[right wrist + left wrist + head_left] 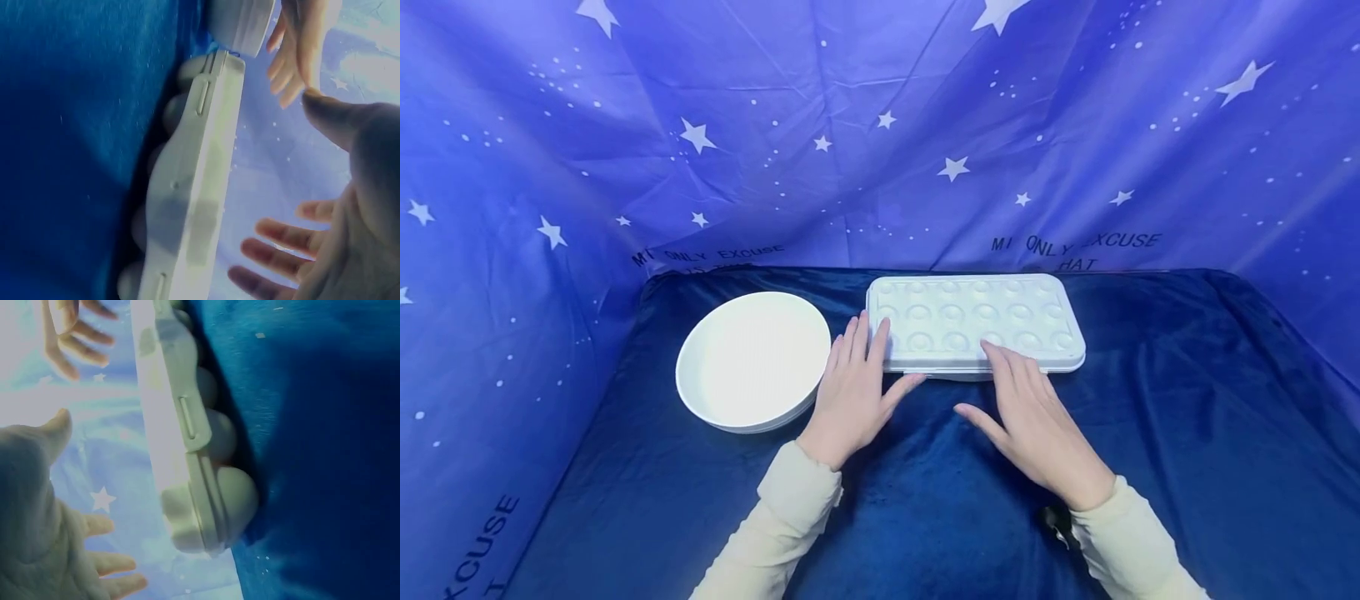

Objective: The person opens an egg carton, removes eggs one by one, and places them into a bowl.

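A white lidded egg box (1000, 315), its lid covered in rows of round bumps, lies closed on the dark blue cloth. Over its left front corner hovers my left hand (853, 396), fingers fairly straight and thumb spread. My right hand (1037, 429) is at the front edge toward the right, its fingers extended over the lid. Both palms look empty in the wrist views. The left wrist view shows a long latch flap (184, 394) down the box's front and rounded cups (237, 503) beneath. Whether any fingertip touches the lid is hard to tell.
Left of the egg box stands a round white bowl (752, 362), close beside my left hand. Blue cloth (910, 517) covers the table. A blue curtain with white stars (850, 100) hangs behind and along the sides.
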The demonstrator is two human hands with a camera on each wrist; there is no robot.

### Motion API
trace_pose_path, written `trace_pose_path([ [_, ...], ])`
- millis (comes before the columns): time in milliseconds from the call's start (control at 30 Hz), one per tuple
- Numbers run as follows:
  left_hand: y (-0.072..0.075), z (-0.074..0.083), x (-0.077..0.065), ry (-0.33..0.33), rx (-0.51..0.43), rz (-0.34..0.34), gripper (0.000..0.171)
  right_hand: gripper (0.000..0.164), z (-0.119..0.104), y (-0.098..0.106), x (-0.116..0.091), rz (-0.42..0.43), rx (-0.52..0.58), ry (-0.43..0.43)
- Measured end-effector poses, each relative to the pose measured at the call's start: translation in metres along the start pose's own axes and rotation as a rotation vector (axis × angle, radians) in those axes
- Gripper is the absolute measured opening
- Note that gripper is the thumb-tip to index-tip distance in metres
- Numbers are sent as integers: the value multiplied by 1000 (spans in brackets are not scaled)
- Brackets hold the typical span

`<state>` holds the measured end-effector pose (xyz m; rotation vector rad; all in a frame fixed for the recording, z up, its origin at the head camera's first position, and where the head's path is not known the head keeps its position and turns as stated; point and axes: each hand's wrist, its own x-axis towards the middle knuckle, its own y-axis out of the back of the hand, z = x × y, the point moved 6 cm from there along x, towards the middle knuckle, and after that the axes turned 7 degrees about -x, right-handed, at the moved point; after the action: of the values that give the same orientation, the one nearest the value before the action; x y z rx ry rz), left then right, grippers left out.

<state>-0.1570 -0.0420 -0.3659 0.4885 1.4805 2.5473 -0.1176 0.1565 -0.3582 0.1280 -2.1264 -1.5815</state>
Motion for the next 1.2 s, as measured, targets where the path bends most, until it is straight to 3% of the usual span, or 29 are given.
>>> trace_pose_path([
  [167, 5, 2, 17, 2, -88, 36, 80, 66, 2, -12, 1, -132, 163, -110],
  [367, 0, -2, 37, 100, -210, 28, 81, 45, 4, -34, 0, -245, 386, -181],
  [633, -18, -25, 55, 241, -416, 92, 81, 54, 13, -68, -2, -463, 881, -361],
  [867, -38, -49, 49, 353, -619, 120, 78, 55, 22, -80, -6, -488, 1301, -513],
  [1033, -47, -56, 46, 400, -743, 171, 70, 51, 28, -85, -5, -458, 1608, -609],
  [1200, -52, -57, 47, 427, -876, 175, 65, 58, 31, -88, -4, -416, 1786, -665],
])
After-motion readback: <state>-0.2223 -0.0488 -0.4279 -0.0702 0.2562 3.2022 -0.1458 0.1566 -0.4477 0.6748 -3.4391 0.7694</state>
